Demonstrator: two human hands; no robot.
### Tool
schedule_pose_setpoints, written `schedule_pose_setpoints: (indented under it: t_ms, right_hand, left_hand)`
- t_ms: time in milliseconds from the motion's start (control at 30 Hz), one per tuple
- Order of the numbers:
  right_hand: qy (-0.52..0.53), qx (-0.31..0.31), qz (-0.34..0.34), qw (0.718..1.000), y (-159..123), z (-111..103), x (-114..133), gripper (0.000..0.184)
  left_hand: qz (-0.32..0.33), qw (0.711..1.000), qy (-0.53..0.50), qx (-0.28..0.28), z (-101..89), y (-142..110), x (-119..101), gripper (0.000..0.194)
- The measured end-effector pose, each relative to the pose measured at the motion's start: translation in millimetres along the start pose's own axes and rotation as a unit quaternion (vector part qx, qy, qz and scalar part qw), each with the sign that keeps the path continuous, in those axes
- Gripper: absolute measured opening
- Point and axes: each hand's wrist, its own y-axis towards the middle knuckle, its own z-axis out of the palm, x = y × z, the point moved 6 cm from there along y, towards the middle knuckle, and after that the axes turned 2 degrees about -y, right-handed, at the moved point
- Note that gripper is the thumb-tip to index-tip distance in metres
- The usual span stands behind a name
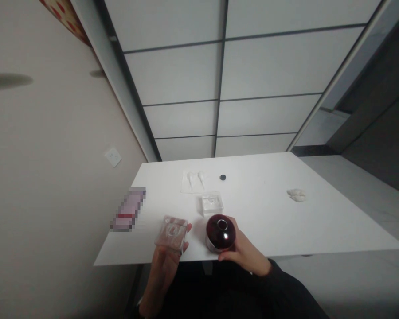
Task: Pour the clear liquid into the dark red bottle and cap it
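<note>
My left hand (164, 266) holds a clear square glass block (172, 233) at the near edge of the white table (269, 221), fingers closed under and around it. My right hand (244, 252) grips a round dark red bottle (220, 232) with an open round neck on top, resting on the table near the front edge. A second clear glass block (212, 204) sits just behind the bottle. A small black cap (222, 177) lies farther back.
A clear plastic packet with two white pieces (193, 180) lies at the back of the table. A crumpled white tissue (296, 195) sits to the right. A blurred-out flat item (128, 209) lies at the left edge. A wall socket (113, 157) is on the left wall.
</note>
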Motion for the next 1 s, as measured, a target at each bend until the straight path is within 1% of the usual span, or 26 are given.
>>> schedule_pose_setpoints:
  t_ms: [67,167,300,333,433,467,633,733,867,933,1000]
  right_hand:
    - [-0.013,0.009,-0.020,1.000,0,1,-1,0.110]
    - [-0.028,0.015,-0.025,0.999,0,2,0,0.105]
    - [-0.039,0.019,-0.032,0.999,-1,1,6,0.096]
    - [-0.037,0.020,-0.032,0.999,-1,1,8,0.097]
    - [-0.025,0.018,-0.023,0.999,3,5,13,0.111]
    - [-0.024,0.014,-0.019,0.999,5,8,14,0.113]
    - [-0.039,-0.033,0.006,0.999,7,21,11,0.101]
    - [-0.039,-0.034,0.015,0.999,5,26,5,0.097]
    - [-0.085,-0.009,-0.035,0.996,4,29,7,0.086]
    - [-0.105,-0.001,-0.057,0.993,5,30,9,0.085]
    - [-0.114,0.001,-0.067,0.991,6,30,10,0.086]
  left_hand:
    - [-0.006,1.000,0.004,0.008,1.6,1,0,0.095]
    - [-0.004,1.000,0.005,0.010,3.3,2,-1,0.097]
    - [0.033,0.999,-0.007,-0.012,2.7,4,-5,0.103]
    - [0.043,0.999,-0.005,-0.015,2.8,4,-8,0.103]
    - [0.058,0.998,0.027,-0.007,5.1,4,-20,0.099]
    - [0.063,0.997,0.044,-0.004,5.8,4,-25,0.099]
    - [0.099,0.987,0.125,-0.011,10.5,6,-51,0.110]
    - [0.114,0.981,0.158,-0.009,20.0,7,-62,0.114]
    - [0.132,0.970,0.205,-0.002,39.1,9,-77,0.116]
    - [0.133,0.964,0.230,0.003,48.0,10,-85,0.115]
    - [0.125,0.956,0.266,0.021,56.6,11,-91,0.116]
